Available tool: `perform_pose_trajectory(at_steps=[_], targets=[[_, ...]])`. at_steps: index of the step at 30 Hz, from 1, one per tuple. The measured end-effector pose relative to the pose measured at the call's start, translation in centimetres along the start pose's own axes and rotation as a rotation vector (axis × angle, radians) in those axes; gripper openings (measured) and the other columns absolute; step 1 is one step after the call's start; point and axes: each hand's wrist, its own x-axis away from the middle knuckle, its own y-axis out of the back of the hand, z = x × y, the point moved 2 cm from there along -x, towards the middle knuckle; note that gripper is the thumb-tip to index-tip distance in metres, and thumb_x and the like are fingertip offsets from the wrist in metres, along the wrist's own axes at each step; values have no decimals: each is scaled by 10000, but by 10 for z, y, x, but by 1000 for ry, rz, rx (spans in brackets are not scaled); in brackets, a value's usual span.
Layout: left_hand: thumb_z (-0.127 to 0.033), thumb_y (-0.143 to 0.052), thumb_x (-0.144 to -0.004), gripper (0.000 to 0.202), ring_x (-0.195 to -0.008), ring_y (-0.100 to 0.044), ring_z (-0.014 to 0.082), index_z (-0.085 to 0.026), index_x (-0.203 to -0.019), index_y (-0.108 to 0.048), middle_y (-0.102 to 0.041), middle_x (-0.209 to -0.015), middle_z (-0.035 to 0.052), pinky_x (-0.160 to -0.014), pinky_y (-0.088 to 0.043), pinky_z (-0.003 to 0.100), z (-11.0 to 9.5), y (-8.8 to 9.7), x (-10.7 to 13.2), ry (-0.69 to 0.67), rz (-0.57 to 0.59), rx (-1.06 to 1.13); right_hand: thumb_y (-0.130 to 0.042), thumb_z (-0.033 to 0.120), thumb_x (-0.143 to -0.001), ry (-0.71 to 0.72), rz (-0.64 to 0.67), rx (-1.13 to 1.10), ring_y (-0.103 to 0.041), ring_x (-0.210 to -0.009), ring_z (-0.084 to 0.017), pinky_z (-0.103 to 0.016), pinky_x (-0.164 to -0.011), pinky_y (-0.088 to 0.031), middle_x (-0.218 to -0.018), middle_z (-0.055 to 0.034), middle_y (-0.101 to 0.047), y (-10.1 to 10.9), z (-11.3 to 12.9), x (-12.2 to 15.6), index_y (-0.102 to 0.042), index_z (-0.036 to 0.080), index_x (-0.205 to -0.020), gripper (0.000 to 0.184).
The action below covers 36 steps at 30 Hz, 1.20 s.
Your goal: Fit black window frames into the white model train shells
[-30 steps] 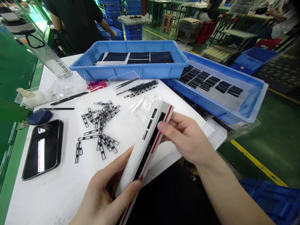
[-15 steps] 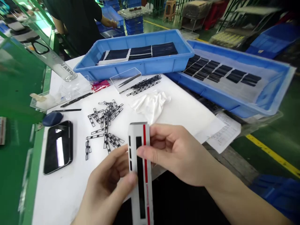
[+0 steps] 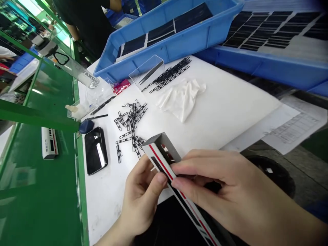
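Note:
A long white model train car shell (image 3: 160, 157) with a red stripe and black window strip is held above the table's front edge. It is tilted, its far end pointing up and left, and its hollow underside faces right. My left hand (image 3: 143, 198) grips it from the left, thumb along the window side. From the right, my right hand (image 3: 217, 188) pinches the striped edge, fingertips at the opening. Beyond the shell lies a loose heap of small black window-frame strips (image 3: 132, 118). A crumpled white cloth (image 3: 181, 97) rests to the right of them.
A smartphone (image 3: 96, 150) lies at left. Farther back are tweezers (image 3: 151, 72), longer black strips (image 3: 169, 75) and a clear bottle (image 3: 77, 70). Blue trays (image 3: 164, 49) of dark strips line the back. Another train shell (image 3: 49, 143) sits on the green surface. A person (image 3: 84, 24) stands beyond.
The shell has turned and tilted, so its hollow side now shows. My right hand has shifted its pinch onto the striped edge. The camera view has swung, moving the table items rightward.

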Motion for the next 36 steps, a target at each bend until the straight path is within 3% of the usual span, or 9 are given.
perform_pose_trajectory(at_steps=[4, 8, 14, 18, 21, 24, 27, 30, 36], targets=[[-300, -677, -1038, 291, -1166, -758, 232, -325, -1324, -729, -774, -1338, 51, -993, -621, 288, 1, -4, 4, 19, -15, -5, -647, 157, -968, 40, 2, 47, -700, -681, -102, -196, -578, -531, -774, -6, -737, -2, -1, 0, -752, 186, -797, 203], [-321, -669, -1042, 256, -1136, -771, 242, -334, -1288, -741, -793, -1289, 42, -951, -632, 287, 0, -11, 4, 29, -38, -19, -657, 137, -954, 23, -2, 40, -684, -651, -96, -196, -560, -523, -742, -3, -721, -3, -4, 2, -739, 183, -754, 221], [-335, -710, -1018, 231, -1178, -761, 266, -340, -1244, -758, -804, -1263, 29, -1023, -620, 356, 5, -10, -2, -12, -29, 12, -701, 192, -958, -70, 13, -82, -687, -658, -95, -173, -548, -532, -773, 19, -745, 1, -6, 5, -797, 230, -856, 145], [-296, -715, -1017, 361, -1302, -703, 305, -366, -1371, -696, -759, -1374, 44, -1104, -585, 430, 11, -12, -3, -33, 59, 27, -738, 228, -943, -184, -21, -208, -719, -657, -118, -172, -522, -559, -802, 23, -777, 4, -7, 5, -823, 257, -930, 91], [-258, -698, -1025, 361, -1324, -690, 323, -342, -1377, -694, -753, -1390, 61, -1102, -589, 447, 10, -13, -3, -5, 69, 24, -751, 246, -939, -189, -53, -223, -737, -684, -129, -177, -553, -589, -826, 17, -786, 2, -7, 6, -830, 257, -957, 82], [-258, -736, -1000, 275, -1164, -779, 285, -288, -1273, -742, -806, -1277, 65, -1031, -630, 387, 5, -13, -4, -14, -7, 36, -729, 243, -964, -166, -45, -222, -764, -782, -112, -137, -651, -614, -925, 22, -806, 0, -8, 6, -827, 267, -1055, 136], [-285, -779, -970, 238, -915, -828, 198, -264, -1207, -767, -850, -1091, 34, -860, -672, 275, 0, -15, -6, -28, -74, 90, -708, 221, -977, -199, 47, -245, -792, -855, -119, -128, -709, -629, -986, 27, -818, -3, -9, 10, -802, 286, -1132, 193], [-316, -802, -952, 228, -889, -826, 188, -269, -1174, -780, -853, -1083, 15, -811, -681, 267, -3, -17, -6, -26, -109, 85, -695, 231, -989, -208, 105, -161, -785, -759, -123, -134, -597, -598, -896, 37, -812, -5, -10, 16, -793, 279, -991, 109], [-306, -784, -966, 264, -1078, -809, 248, -315, -1230, -783, -802, -1305, 25, -886, -684, 309, -6, -15, -3, -51, -57, 32, -686, 279, -992, -163, 23, -31, -716, -614, -125, -189, -482, -514, -807, 13, -802, -4, -5, 19, -753, 229, -819, 192]])
